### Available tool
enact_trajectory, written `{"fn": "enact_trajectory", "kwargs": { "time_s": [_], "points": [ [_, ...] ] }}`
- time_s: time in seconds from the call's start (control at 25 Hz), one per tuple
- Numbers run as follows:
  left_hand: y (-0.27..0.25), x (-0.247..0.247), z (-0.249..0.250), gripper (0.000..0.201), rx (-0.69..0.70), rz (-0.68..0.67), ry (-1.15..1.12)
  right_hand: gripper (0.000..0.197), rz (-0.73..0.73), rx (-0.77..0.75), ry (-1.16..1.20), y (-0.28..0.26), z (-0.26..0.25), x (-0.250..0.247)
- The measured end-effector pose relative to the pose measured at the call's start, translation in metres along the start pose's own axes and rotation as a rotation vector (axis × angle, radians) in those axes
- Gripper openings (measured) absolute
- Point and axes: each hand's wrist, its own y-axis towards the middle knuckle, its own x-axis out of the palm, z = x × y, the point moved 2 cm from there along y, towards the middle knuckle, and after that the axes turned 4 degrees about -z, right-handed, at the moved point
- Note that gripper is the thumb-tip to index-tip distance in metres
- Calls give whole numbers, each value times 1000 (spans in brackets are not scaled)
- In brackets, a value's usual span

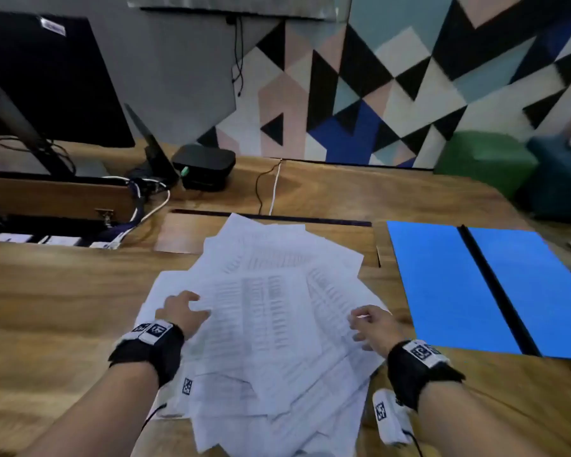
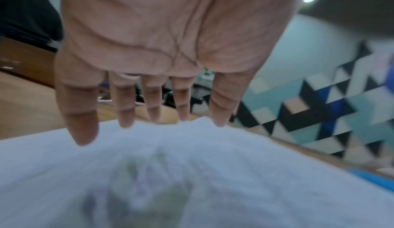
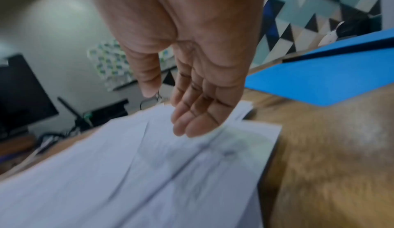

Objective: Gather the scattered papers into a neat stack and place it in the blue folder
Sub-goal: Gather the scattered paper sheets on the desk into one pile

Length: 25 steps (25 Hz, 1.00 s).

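Papers (image 1: pixel 271 324) lie fanned in a loose overlapping pile on the wooden desk (image 1: pixel 63 308), white sheets printed with grey text blocks. Left hand (image 1: pixel 182 311), fingers spread and nearly straight, rests on the pile's left edge; right hand (image 1: pixel 373 326), fingers relaxed and gripping nothing, touches its right edge. Sheets look light, limp and slippery; squeezing inward from opposite edges seems best. Blue folder (image 1: pixel 442 285) lies open, just right of the pile.

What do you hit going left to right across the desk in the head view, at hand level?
Bare wooden desk → left hand → fanned papers → right hand → open blue folder.
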Motion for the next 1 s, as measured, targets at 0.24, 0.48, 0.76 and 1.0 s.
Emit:
{"fn": "enact_trajectory", "kwargs": {
  "time_s": [0.24,0.48,0.76,1.0],
  "points": [
    [2,2,-62,83,-180,76,172,51,4,74,-178,19,14,72],
    [-7,20,-55,71,18,37,-363,28,89,38,49,9,11,57],
    [-37,50,-6,47,102,-263,-490,79,710,273,58,5,30,-12],
    [3,46,29,57,264,61,42,99,582,287,253,34,76,1]
  ]
}}
